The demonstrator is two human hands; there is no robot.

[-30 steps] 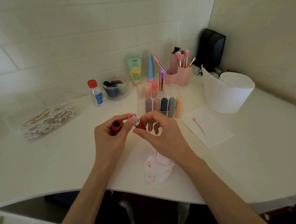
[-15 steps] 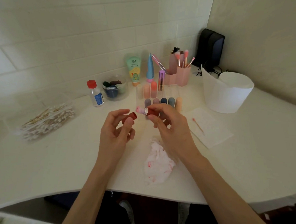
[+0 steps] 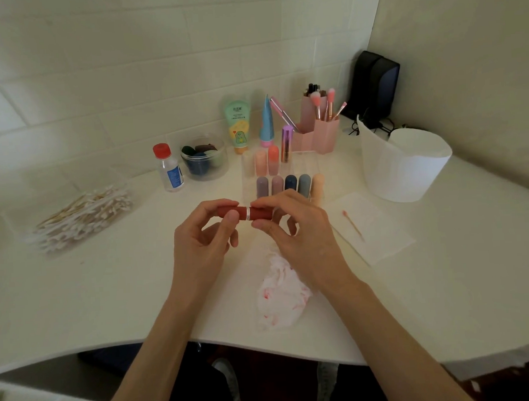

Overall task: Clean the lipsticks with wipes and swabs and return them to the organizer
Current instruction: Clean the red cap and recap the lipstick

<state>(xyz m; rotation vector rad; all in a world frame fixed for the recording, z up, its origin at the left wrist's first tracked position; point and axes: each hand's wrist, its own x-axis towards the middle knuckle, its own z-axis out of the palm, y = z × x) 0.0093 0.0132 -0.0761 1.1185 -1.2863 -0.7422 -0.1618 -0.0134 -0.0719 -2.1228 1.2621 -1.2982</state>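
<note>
A red lipstick (image 3: 248, 213) lies level between both hands, above the white table. My left hand (image 3: 202, 237) pinches its cap end and my right hand (image 3: 292, 229) pinches its base; the cap sits on the tube with a silver ring showing at the joint. Behind the hands stands the clear organizer (image 3: 298, 168) with several capped lipsticks (image 3: 290, 183) in it. A crumpled wipe (image 3: 282, 297) stained pink lies on the table below my right hand. A used swab (image 3: 352, 225) with a pink tip rests on a flat white wipe (image 3: 378, 228) at the right.
A clear box of cotton swabs (image 3: 83, 216) is at the left, with a small red-capped bottle (image 3: 168, 168) and a tub of sponges (image 3: 204, 157) behind. Tubes, a pink brush holder (image 3: 322, 129) and a white bin (image 3: 405, 165) stand at the back right. The table's curved front edge (image 3: 111, 346) is near.
The cap in my left hand and the open lipstick in my right hand have come together; the pink tip is now covered and the tube is held level.
</note>
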